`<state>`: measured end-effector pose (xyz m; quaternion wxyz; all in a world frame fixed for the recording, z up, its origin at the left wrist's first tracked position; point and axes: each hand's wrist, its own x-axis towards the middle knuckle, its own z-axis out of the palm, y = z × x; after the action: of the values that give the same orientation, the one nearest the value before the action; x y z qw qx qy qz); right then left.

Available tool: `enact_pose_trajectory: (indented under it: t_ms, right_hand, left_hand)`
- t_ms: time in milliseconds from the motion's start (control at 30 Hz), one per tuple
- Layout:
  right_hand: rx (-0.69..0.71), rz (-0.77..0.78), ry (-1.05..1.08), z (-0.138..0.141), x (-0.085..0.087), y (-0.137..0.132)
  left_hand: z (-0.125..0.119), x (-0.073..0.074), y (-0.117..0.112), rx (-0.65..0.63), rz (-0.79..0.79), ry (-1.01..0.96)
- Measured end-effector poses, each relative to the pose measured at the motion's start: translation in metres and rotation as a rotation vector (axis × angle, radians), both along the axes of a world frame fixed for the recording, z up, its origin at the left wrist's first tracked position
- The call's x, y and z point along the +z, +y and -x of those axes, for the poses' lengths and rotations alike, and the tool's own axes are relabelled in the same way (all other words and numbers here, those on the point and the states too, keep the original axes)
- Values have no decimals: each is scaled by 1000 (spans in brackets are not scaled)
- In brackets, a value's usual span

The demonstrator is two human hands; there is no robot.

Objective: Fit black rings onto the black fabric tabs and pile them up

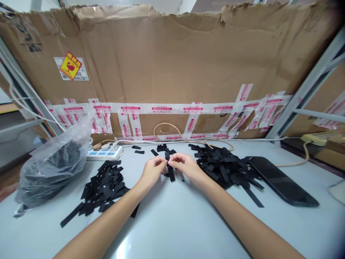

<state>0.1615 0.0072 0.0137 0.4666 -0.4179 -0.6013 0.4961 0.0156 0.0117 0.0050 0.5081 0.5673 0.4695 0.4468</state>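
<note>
My left hand (152, 172) and my right hand (185, 168) meet at the middle of the pale table, their fingertips pinching a narrow black strip (170, 169) from both sides. The strip hangs down between them, and its middle is hidden by my fingers. Small black bits (166, 175) lie just below my fingertips. A heap of black strips with small metal eyelets (104, 189) lies left of my left hand. A second, looser black heap (223, 167) lies right of my right hand.
A clear plastic bag of black pieces (51, 169) lies at the far left. Behind it stands a white power strip (105, 153) with plugs and cables. A dark slab-like phone or tablet (281, 181) lies at the right. Taped cardboard (161, 61) stands along the back edge.
</note>
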Motion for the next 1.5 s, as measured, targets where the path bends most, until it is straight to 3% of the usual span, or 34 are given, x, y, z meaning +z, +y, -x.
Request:
enact_pose_trajectory:
  t_ms: [233, 467, 633, 833, 1033, 1500]
  right_hand:
    - [-65, -26, 36, -1, -9, 5]
    - [-114, 22, 77, -1, -7, 4]
    - [-105, 164, 63, -2, 1, -1]
    - [-175, 136, 3, -1, 2, -2]
    - [-221, 221, -56, 2, 1, -4]
    - [-313, 308, 69, 3, 1, -9]
  left_hand:
    - [-1, 6, -4, 0, -3, -26]
    - [0, 5, -3, -53, -25, -52]
    - [2, 2, -1, -39, -96, 40]
    - [1, 4, -6, -45, -164, 197]
    - [-1, 7, -12, -34, -304, 403]
    - [-3, 5, -14, -95, -211, 296]
